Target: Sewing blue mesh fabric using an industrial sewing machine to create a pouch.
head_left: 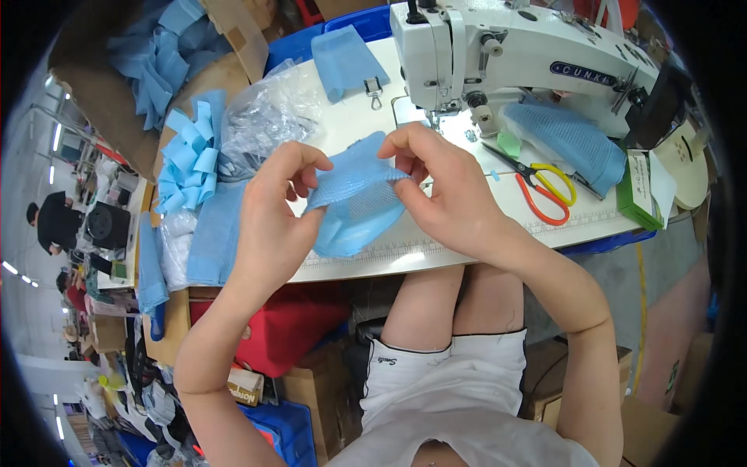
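Between my two hands a piece of light blue mesh fabric [354, 204] is stretched just above the front of the sewing table. My left hand [280, 206] pinches its left edge, and my right hand [440, 183] grips the upper right edge between thumb and fingers. The lower part of the cloth hangs loose and looks smoother than the mesh band. Behind my right hand is the white sewing machine [513, 50], its needle area close to my fingers. Scissors [537, 183] with red and yellow handles lie to the right of that hand.
Left of my hands are a clear plastic bag [268, 117] and a heap of blue strips [189, 159]. A blue fabric piece [346, 61] and a metal clip [374, 93] lie behind. To the right are folded blue mesh [572, 140] and a green box [640, 191]. A cardboard box [101, 93] stands far left.
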A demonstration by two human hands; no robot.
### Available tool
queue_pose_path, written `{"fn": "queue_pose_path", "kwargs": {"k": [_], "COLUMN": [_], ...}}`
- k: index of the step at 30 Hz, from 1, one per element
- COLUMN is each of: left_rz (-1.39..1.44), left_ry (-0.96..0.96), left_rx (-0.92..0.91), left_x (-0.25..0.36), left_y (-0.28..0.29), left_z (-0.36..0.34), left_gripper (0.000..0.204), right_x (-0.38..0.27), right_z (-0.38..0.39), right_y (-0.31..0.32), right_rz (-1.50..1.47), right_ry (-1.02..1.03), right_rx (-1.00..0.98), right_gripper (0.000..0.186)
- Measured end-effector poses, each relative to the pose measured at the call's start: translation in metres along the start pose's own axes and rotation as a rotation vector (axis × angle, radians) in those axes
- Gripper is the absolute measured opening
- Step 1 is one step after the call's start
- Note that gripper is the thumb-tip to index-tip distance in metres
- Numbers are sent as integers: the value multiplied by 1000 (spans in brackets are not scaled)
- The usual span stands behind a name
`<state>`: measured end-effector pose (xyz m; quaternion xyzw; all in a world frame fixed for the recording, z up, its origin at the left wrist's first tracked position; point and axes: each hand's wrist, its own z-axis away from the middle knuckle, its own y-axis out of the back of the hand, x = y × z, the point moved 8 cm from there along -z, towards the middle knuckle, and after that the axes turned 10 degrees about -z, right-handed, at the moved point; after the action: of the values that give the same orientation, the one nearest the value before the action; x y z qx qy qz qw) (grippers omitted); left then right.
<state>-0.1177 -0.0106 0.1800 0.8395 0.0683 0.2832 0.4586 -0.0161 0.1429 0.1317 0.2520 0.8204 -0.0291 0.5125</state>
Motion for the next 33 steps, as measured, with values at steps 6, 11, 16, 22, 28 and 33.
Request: {"fn": "queue_pose_path", "kwargs": {"k": [6, 11, 16, 22, 28, 33], "left_rz": [106, 8, 279, 375, -110, 70], "left_ry": [-34, -80, 28, 204, -49, 91], "left_rx": [-75, -56, -282, -307, -341, -496], "left_x": [-1, 15, -7, -5, 15, -32], "left_y": [-3, 8, 16, 57, 13, -79], "left_z": [-6, -13, -17, -25, -45, -44], "left_gripper": [22, 21, 22, 12, 13, 13], "right_x": [-12, -19, -29, -37, 32, 58], "right_z": [-6, -20, -29, -22, 8, 47], "right_y": [6, 12, 24, -13, -29, -3], "right_rz": [136, -6, -16, -278, -666, -238], "right_ry": [194, 86, 114, -205, -543, -333], "right_rx": [86, 104, 176, -463, -355, 92], "right_gripper": [13, 10, 11, 14, 17, 32]}}
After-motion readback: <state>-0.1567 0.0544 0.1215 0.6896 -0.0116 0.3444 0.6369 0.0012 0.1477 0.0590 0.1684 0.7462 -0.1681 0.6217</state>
